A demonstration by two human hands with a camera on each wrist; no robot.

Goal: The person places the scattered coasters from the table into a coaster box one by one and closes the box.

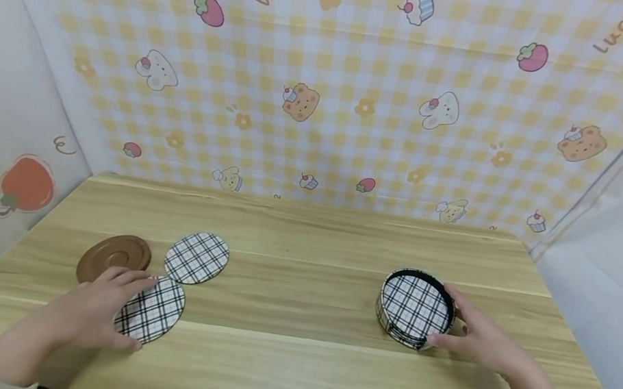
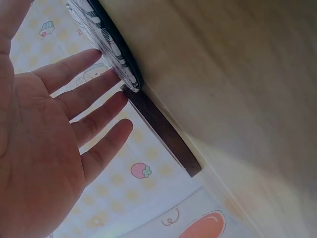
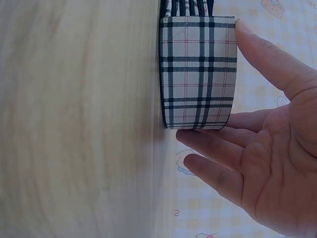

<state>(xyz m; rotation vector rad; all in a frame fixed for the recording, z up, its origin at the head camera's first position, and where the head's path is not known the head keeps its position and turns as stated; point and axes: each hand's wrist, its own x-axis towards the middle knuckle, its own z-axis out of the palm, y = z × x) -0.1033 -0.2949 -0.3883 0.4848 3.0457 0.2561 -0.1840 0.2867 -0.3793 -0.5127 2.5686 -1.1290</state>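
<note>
The left hand point(image 1: 93, 312), fingers spread, partly hides a plaid coaster point(image 1: 159, 314) and brown disc point(image 1: 116, 254); the right hand's point(image 1: 485, 343) thumb and fingers grip a round holder point(image 3: 198, 72) containing stacked coasters point(image 1: 415, 307).

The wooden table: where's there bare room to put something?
The table is barest between the loose coasters and the plaid holder, with more room between holder and backdrop. Crowded spots: the left, where brown disc, coasters and left hand cluster, and where the right hand grips the holder.

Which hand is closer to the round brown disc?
Left. The left hand is by the round brown disc; the right hand is far off at the round black-and-white plaid holder.
</note>
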